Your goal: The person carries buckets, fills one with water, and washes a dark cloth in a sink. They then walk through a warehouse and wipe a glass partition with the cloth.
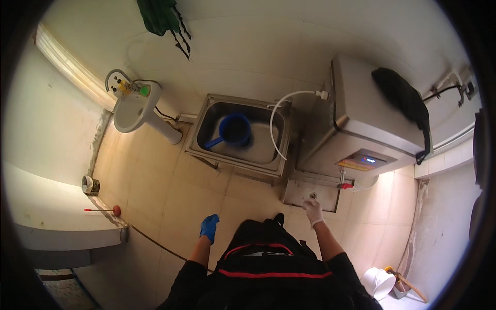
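Note:
My left hand, in a blue glove, hangs above the tiled floor with its fingers bent. My right hand, in a whitish glove, is in front of the water boiler and appears over the edge of the low metal drip tray. I see no object in either hand, and how far the fingers are closed is unclear. Ahead stands a stainless steel sink with a blue long-handled dipper in its basin. A white hose from the steel water boiler hangs over the sink's right side.
A red-handled tap sticks out below the boiler's lit display. Dark cloth lies on the boiler. Left are a pedestal washbasin, a small bin and a plunger. A white bucket stands at lower right.

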`<state>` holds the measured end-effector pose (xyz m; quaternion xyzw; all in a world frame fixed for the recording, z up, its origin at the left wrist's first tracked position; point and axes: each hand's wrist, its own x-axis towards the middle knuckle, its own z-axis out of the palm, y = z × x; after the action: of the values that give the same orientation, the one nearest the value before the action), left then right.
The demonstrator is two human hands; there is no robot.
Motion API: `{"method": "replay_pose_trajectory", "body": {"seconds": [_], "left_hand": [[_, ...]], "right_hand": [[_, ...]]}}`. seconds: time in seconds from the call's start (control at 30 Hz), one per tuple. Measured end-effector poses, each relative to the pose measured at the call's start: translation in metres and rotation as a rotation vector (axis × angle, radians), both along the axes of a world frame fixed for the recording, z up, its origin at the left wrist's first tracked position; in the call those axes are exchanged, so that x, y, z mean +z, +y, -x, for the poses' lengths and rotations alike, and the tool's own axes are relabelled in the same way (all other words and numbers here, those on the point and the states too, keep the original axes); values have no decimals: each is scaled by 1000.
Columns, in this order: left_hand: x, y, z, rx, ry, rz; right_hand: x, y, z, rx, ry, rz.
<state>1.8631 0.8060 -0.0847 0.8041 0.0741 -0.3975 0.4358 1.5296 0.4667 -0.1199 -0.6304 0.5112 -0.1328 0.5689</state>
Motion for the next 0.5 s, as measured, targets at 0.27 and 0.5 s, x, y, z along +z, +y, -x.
{"method": "replay_pose_trajectory", "body": {"seconds": [0.27, 0.5], "left_hand": [[2, -138, -149, -441, -650, -53], [-33, -287, -288, -997, -819, -334]], "right_hand": [[78, -55, -271, 228, -115, -28], [95, -143, -406, -419, -397, -405]]}}
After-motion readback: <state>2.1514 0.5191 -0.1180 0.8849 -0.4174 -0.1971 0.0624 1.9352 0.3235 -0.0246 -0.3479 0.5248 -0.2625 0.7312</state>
